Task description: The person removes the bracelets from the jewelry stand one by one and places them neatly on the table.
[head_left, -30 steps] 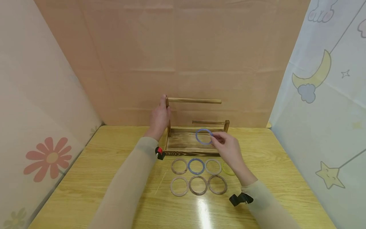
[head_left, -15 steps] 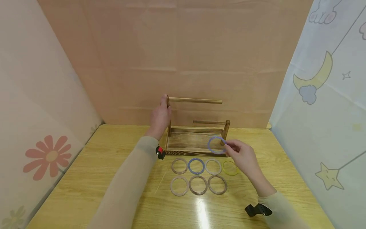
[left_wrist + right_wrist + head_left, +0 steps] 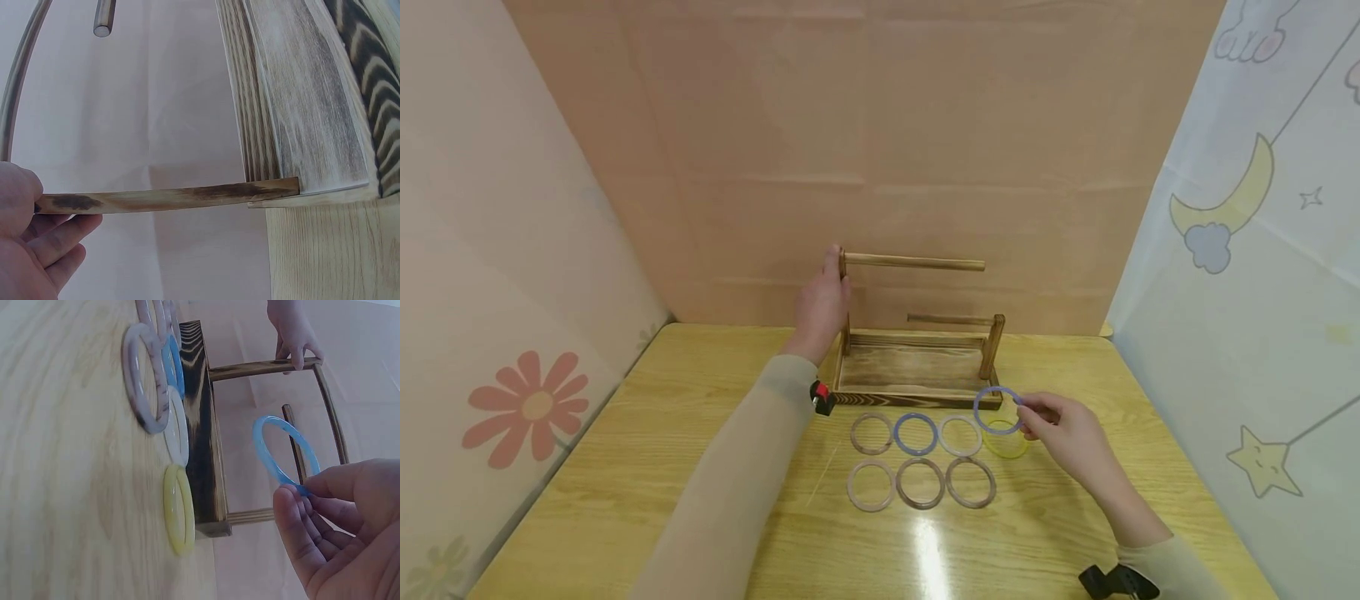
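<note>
- Currently, a blue ring (image 3: pixel 997 409) is pinched at its rim between thumb and fingertips of the right hand (image 3: pixel 1067 433); the remaining fingers are curled loosely beneath, as is shown in the right wrist view.
- Just left of that hand, right of centre in the head view, the ring is held upright and clear of the table (image 3: pixel 625 483), hanging over the near right corner of the rack (image 3: pixel 917 371).
- Directly below the ring a yellow ring (image 3: pixel 1004 440) lies flat on the table; whether the two touch cannot be told.
- The pinch is best kept light and at one point of the rim, so that the opening stays free and the ring's tilt can be read against the short post (image 3: pixel 990 347).
- A steady wrist is judged to matter, since the neighbouring rings (image 3: pixel 917 460), laid in two rows at lower centre, could be knocked out of line by a low sweep.
- At centre left, the left hand (image 3: pixel 822 304) is wrapped round the tall post (image 3: pixel 843 300) where the top bar (image 3: pixel 913 263) joins it; in the left wrist view the fingers are seen curled under the wood.
- That hold is best kept firm, so that the rack does not slide on the smooth tabletop.
</note>
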The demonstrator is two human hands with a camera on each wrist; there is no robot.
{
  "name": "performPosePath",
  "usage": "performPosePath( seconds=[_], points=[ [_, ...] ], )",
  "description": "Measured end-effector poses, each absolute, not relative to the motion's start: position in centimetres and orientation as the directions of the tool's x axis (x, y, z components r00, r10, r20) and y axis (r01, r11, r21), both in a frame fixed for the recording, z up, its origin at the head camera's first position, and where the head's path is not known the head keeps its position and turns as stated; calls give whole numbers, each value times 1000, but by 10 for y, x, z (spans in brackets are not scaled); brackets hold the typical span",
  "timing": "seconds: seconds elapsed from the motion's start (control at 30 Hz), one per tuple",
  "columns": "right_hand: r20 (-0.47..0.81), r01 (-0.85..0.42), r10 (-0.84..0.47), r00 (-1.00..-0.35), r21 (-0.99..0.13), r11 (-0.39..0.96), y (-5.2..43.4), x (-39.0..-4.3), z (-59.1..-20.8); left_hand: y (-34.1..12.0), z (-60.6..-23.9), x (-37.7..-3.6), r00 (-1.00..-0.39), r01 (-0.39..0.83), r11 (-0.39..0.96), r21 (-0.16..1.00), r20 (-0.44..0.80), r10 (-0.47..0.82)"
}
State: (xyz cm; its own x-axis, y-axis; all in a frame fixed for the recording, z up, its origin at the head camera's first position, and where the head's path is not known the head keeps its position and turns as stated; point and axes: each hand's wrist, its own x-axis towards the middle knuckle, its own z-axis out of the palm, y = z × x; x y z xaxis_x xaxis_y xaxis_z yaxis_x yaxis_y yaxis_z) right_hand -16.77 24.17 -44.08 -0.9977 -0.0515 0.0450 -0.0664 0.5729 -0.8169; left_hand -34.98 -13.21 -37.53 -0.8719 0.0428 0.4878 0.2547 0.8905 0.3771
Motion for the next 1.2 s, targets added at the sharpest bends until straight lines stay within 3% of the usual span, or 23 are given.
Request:
performPosePath(
  seconds=[0.23,0.57,1.2],
  points=[
    [-32,-17,-68,-997,-790,613,262,-156,-446,-130,-374,-350,-868,257,891,375,495,42],
    [-155,69,-111,-982,-834,548,287,-142,-454,-130,-375,-349,-884,240,887,394,467,32],
    [-255,105,-256,-933,-870,482,303,-134,-474,-136,-370,-347,-898,225,879,421,439,19]
  ],
)
